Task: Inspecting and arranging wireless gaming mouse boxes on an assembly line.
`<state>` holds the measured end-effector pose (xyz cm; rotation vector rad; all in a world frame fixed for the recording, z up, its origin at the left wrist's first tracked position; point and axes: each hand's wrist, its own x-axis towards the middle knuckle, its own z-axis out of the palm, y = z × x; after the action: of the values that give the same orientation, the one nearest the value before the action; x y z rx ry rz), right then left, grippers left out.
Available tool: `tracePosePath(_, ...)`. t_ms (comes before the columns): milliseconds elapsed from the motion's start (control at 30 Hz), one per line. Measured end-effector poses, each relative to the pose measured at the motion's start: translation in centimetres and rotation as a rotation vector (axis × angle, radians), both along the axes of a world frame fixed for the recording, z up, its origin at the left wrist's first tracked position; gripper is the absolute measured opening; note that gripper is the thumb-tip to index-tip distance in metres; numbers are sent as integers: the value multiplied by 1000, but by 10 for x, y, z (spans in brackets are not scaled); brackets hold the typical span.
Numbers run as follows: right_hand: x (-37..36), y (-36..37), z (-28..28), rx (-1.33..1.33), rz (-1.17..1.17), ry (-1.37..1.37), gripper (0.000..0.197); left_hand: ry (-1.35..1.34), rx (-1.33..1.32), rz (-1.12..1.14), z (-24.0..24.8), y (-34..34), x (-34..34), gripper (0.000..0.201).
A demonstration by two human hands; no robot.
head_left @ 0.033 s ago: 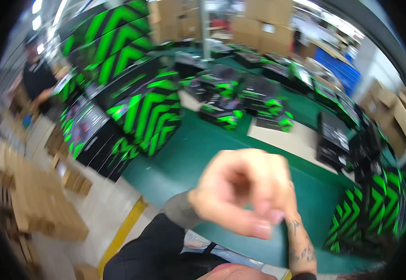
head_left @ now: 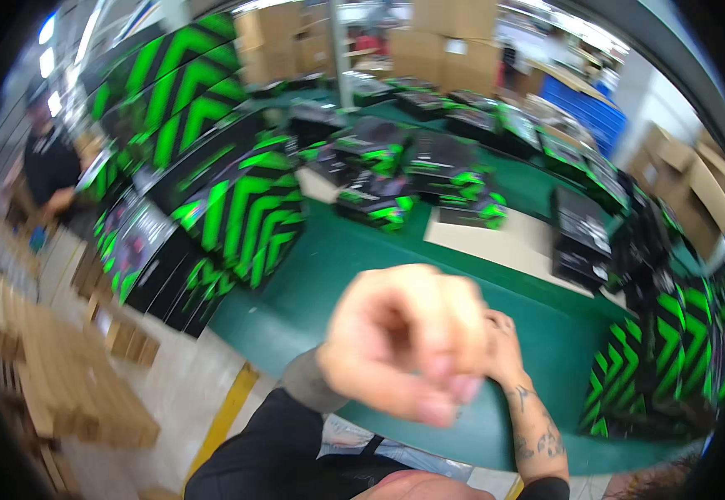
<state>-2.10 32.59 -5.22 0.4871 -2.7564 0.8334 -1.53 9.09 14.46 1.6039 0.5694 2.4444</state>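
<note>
Left hand raised close to camera, blurred, fingers curled into loose fist, nothing visible inside. Right hand mostly hidden behind it, grip unclear. Both above near edge of green table; black-and-green chevron boxes beyond-left. No change from previous view.

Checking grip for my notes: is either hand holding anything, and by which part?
Cannot be told: the left hand, blurred and curled, hides most of the right hand above the green table; no held object shows.
</note>
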Motion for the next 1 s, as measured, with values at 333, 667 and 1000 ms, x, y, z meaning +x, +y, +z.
tracePosePath(333,12,17,0,-127,-46,-31,29,-9,-97,107,0,14,7,12)
tracePosePath(667,-1,32,-2,-399,-94,-89,26,-26,-134,252,-6,28,3,16)
tracePosePath(1000,-85,191,6,-662,-1250,804,74,-146,-693,590,-58,118,-62,29)
